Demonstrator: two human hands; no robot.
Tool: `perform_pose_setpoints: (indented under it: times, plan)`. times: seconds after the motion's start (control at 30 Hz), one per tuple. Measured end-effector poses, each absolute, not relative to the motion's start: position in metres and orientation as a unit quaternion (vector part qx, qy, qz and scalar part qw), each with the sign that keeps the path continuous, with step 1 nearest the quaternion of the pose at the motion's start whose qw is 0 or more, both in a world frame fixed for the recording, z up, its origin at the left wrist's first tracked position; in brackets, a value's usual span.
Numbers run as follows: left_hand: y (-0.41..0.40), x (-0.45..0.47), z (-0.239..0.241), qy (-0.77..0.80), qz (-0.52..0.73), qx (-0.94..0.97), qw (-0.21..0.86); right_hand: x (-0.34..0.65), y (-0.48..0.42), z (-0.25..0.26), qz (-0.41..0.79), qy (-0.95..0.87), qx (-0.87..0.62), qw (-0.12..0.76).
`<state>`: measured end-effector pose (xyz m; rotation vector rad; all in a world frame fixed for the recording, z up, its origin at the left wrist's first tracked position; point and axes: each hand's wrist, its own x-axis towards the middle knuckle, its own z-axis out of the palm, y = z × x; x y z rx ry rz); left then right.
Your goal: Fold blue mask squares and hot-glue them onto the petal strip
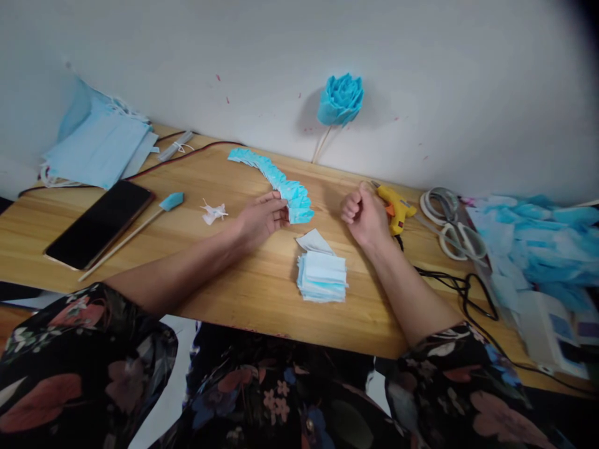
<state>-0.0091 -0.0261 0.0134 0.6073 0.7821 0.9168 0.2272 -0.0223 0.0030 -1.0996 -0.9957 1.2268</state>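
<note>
A long curved strip of overlapping blue folded petals (262, 165), seemingly mask fabric, stretches across the table. My left hand (264, 218) pinches it near its wider right end between thumb and fingers. To the right, my right hand (365, 215) is raised slightly with its fingers curled into a loose fist; nothing shows in it. Just beyond that hand lies a yellow glue gun (397, 209), its nozzle partly behind the hand. Between my forearms sits a stack of cut light-blue and white fabric squares (322, 277), with the top piece askew.
A finished blue flower (341, 100) on a stick leans at the wall. Leftward are a phone (100, 224), a stick with a blue bud (172, 201), white scraps (214, 213) and face masks (100, 146). Scissors (461, 240), tape (440, 202), a black cord (458, 284) and blue scraps (538, 240) lie right.
</note>
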Motion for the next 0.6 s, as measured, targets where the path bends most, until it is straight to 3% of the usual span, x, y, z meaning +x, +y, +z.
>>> perform_pose_setpoints:
  times: [0.2, 0.6]
  plan:
    - [-0.026, -0.009, 0.015, 0.358, 0.419, 0.287, 0.783, 0.227, -0.022, 0.007, 0.519, -0.381, -0.435, 0.629]
    - [-0.025, -0.010, 0.012, 0.333, 0.383, 0.339, 0.792, 0.197, -0.038, -0.004, 0.575, -0.484, -0.443, 0.489]
